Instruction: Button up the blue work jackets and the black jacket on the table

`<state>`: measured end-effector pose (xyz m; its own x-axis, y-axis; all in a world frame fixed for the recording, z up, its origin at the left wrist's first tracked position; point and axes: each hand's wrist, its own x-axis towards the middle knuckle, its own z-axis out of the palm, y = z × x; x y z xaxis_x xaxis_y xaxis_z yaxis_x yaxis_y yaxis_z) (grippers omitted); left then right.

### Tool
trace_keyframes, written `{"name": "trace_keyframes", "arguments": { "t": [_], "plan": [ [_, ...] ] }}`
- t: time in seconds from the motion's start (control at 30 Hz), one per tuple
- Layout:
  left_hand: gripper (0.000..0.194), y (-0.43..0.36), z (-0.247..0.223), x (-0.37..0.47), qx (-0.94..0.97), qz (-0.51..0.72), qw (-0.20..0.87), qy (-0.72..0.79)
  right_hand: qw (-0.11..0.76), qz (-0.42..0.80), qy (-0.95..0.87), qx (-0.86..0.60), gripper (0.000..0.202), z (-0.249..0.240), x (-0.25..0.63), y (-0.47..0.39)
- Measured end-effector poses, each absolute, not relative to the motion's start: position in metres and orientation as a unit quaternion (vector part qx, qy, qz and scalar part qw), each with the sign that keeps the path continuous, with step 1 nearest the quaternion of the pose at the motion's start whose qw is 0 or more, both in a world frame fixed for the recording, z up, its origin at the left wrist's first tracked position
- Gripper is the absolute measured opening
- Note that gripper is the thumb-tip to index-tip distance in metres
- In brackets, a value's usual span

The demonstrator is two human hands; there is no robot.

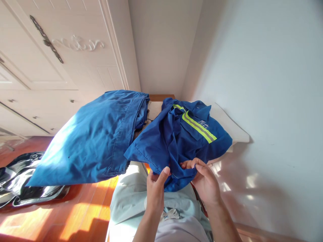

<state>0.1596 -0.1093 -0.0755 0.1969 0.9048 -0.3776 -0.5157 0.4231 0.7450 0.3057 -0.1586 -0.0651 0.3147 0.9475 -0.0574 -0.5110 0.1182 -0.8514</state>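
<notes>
A dark blue garment (156, 144) with yellow and grey reflective stripes and small white lettering lies bunched in front of me, its near edge over my lap. My left hand (156, 188) pinches the near edge of its cloth between thumb and fingers. To the right, my right hand (204, 178) has thumb and fingers closed on another part of the same edge. A lighter blue piece of cloth (96, 137) is spread to the left of the garment, and neither hand touches it.
White cabinets (83, 64) with metal handles stand at the left and behind. A pale wall (272, 84) rises at the right. A shiny black object (27, 181) rests on the sunlit wooden floor (75, 215) at the left. A white surface (233, 126) shows beneath the garment.
</notes>
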Motion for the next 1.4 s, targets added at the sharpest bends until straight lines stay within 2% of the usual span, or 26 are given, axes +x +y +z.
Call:
{"name": "trace_keyframes", "arguments": {
  "t": [0.1,0.23,0.4,0.47,0.57,0.7,0.87,1.07,1.23,1.4],
  "plan": [
    [0.045,-0.102,-0.084,0.162,0.301,0.500,0.682,0.441,0.629,0.483,-0.348,-0.500,0.026,-0.067,0.309,-0.161],
    [0.047,-0.091,-0.087,0.167,0.349,0.508,0.658,0.433,0.552,0.357,-0.418,-0.626,0.026,-0.071,0.309,-0.162],
    [0.034,-0.090,-0.086,0.174,0.396,0.507,0.587,0.490,0.531,0.181,-0.492,-0.666,0.041,-0.059,0.299,-0.159],
    [0.029,-0.093,-0.084,0.174,0.424,0.511,0.555,0.501,0.513,0.150,-0.536,-0.653,0.040,-0.050,0.294,-0.154],
    [0.024,-0.095,-0.080,0.172,0.438,0.524,0.532,0.501,0.497,0.151,-0.554,-0.651,0.030,-0.042,0.287,-0.143],
    [0.024,-0.094,-0.074,0.170,0.427,0.519,0.539,0.507,0.495,0.214,-0.511,-0.669,0.026,-0.043,0.285,-0.129],
    [0.030,-0.091,-0.069,0.168,0.440,0.517,0.529,0.508,0.540,0.226,-0.488,-0.647,0.019,-0.048,0.286,-0.124],
    [0.033,-0.088,-0.069,0.169,0.453,0.528,0.498,0.518,0.549,0.201,-0.482,-0.653,0.018,-0.052,0.285,-0.120],
    [0.028,-0.088,-0.070,0.169,0.489,0.545,0.424,0.533,0.562,0.189,-0.470,-0.654,0.016,-0.057,0.284,-0.117],
    [0.022,-0.090,-0.067,0.173,0.504,0.551,0.408,0.525,0.576,0.194,-0.473,-0.637,0.019,-0.061,0.287,-0.120]
  ]
}}
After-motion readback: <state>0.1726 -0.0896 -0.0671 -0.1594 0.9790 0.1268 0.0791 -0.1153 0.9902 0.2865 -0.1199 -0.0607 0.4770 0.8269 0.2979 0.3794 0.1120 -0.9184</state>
